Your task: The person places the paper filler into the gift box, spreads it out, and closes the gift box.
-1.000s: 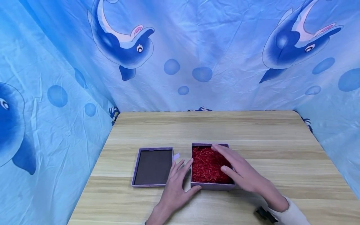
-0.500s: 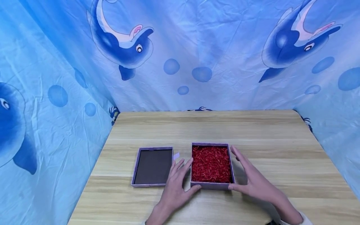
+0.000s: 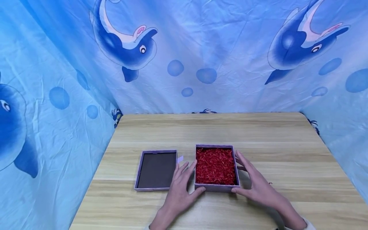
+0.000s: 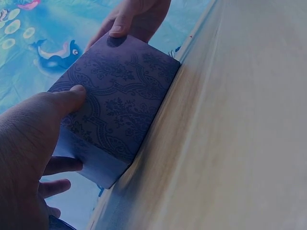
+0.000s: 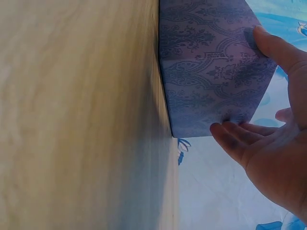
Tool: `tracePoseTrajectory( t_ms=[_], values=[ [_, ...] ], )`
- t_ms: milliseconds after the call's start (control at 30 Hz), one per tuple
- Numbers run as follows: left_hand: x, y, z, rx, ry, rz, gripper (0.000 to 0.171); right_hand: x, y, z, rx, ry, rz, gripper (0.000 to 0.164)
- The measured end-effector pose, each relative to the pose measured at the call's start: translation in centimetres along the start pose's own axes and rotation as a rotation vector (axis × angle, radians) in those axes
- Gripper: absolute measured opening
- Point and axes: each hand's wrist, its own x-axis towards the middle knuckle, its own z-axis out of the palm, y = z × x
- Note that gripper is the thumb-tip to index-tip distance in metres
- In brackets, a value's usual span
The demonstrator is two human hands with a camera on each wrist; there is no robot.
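Note:
A purple patterned gift box (image 3: 217, 188) stands on the table, its top uncovered and crinkled red paper shred (image 3: 215, 166) filling it. My left hand (image 3: 181, 195) grips its near left corner, thumb on the front wall and fingers at the left side. At the near right corner my right hand (image 3: 257, 187) holds it the same way, thumb on the front and fingertips against the right wall. Damask-like scrolls cover the outside of the box (image 4: 117, 96) in the left wrist view. The right wrist view shows fingertips (image 5: 223, 136) against the side wall.
Left of the box lies its lid (image 3: 156, 171), inside up and dark-lined, with a small pale ribbon tab (image 3: 180, 159) at its right edge. A tiny red scrap (image 3: 270, 183) lies right of my right hand. Blue dolphin-print cloth (image 3: 201, 48) hangs behind the wooden table (image 3: 218, 127).
My right hand has moved from above the red shred to the box's right side and taken hold there. The box has shifted slightly away from me. My left hand has barely moved.

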Motion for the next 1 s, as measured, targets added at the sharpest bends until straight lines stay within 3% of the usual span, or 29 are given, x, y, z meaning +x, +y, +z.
tracePoseTrajectory(
  t_ms=[200, 500, 567, 700, 833, 1000],
  values=[
    [0.2, 0.2, -0.2, 0.011, -0.003, 0.001, 0.098, -0.4, 0.0, -0.1, -0.065, -0.005, 0.061, 0.13],
    [0.2, -0.3, -1.4, 0.036, 0.055, 0.025, 0.079, -0.9, -1.3, -0.3, -0.101, 0.066, 0.068, 0.126],
    [0.2, -0.8, -2.1, 0.043, 0.079, 0.011, 0.074, -0.7, -2.0, -0.2, -0.125, 0.082, 0.014, 0.12],
    [0.1, -2.2, -3.8, 0.051, 0.12, -0.06, 0.06, 0.3, -3.9, 0.6, -0.144, 0.14, -0.181, 0.103],
    [-0.3, -3.9, -5.8, 0.087, 0.199, -0.105, 0.061, 1.7, -5.7, 1.6, -0.127, 0.174, -0.37, 0.093],
    [-1.2, -5.6, -7.8, 0.128, 0.298, -0.16, 0.06, 3.3, -7.1, 3.2, -0.092, 0.163, -0.524, 0.087]
  ],
)
